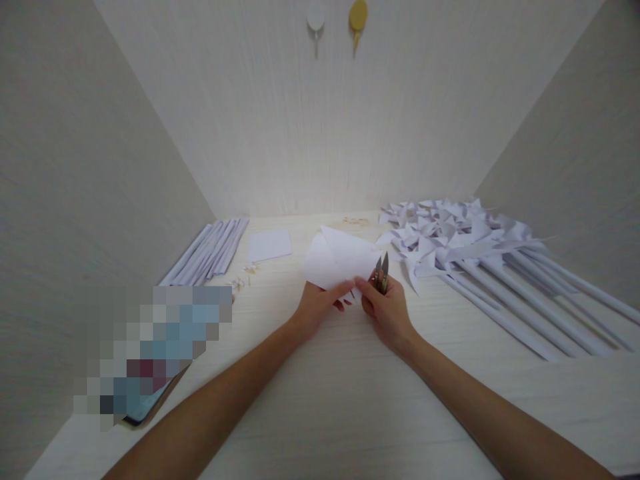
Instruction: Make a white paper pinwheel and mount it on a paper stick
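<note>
A folded sheet of white paper is held up over the middle of the table. My left hand grips its lower edge between thumb and fingers. From the other side, my right hand pinches the paper near the same edge, thumbs close together. Tucked in that right hand is a pair of small snips, blades pointing up and slightly apart. Part of the snips' handle is hidden by my fingers. A flat white paper square lies on the table beyond my left hand.
White paper pinwheels are piled at the right, their rolled paper sticks reaching toward me. Several more paper rolls lie at the left. Nearer is a phone, largely pixelated. Small scraps are scattered. Walls enclose the table's back and sides.
</note>
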### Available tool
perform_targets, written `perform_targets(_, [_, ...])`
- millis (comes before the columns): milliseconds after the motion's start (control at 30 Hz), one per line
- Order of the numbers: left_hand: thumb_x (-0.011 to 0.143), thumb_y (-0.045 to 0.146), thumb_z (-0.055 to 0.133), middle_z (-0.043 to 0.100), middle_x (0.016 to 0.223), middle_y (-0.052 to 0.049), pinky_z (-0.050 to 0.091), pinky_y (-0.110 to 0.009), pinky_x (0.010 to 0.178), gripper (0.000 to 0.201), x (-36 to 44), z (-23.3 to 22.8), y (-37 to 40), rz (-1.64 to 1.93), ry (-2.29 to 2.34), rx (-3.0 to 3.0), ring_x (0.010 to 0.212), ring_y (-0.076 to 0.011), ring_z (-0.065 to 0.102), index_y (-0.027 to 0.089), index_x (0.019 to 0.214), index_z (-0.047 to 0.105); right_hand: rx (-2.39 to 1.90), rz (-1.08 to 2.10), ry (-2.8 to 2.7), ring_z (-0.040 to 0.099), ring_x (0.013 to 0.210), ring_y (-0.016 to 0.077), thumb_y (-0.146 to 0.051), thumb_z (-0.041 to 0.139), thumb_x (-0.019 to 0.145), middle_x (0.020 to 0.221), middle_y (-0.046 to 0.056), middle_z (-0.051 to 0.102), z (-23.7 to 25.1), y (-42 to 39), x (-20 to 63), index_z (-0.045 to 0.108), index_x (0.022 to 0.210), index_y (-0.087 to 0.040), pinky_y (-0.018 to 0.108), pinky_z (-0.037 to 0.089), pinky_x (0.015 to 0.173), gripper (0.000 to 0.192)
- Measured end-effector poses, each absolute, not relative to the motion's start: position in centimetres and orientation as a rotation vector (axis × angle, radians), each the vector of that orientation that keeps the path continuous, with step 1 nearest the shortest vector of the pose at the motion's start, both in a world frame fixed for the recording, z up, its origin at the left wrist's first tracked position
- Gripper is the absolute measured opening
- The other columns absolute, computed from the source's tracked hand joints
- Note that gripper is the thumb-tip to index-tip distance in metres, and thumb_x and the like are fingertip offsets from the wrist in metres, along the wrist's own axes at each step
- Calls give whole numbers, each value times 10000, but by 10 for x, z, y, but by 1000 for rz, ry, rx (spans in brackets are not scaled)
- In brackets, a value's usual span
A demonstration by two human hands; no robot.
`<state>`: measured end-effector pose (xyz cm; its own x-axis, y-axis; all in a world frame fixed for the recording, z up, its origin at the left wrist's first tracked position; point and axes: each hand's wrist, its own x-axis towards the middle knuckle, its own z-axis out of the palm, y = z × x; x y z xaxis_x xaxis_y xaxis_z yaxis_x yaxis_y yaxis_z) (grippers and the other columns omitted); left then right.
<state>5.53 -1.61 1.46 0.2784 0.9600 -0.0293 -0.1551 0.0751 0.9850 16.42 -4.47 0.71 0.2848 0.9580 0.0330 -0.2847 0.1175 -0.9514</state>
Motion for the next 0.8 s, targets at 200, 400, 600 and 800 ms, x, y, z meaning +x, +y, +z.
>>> perform_targets(200, [572,300,659,599,596,3,381,-187,385,217,55,14,-16,1025,903,1168,464,-88,519,144,706,588,-1015,1153,-775,222,293,11,-310,677,595,355,-121,293,9,-45,162,357,525,-187,163,124,288,350])
perform_targets(400, [568,290,653,574,555,11,373,-185,388,193,54,15,-14,1116,942,1070,424,-69,486,135,645,568,-942,1239,-734,191,285,9,-300,652,603,349,-127,268,12,-46,162,501,614,-163,161,91,285,204])
perform_targets(600, [556,288,660,577,587,15,366,-186,382,217,52,16,-10,1210,959,990,417,-64,480,140,684,564,-1047,1212,-832,226,286,18,-258,655,584,336,-111,319,10,-46,163,562,636,-149,171,108,290,152])
perform_targets(800, [563,309,657,571,557,6,367,-193,387,203,52,12,-9,1211,1043,1087,433,-75,482,139,637,576,-1104,1172,-861,226,300,22,-275,666,575,355,-113,314,8,-46,162,566,643,-151,180,124,295,172])
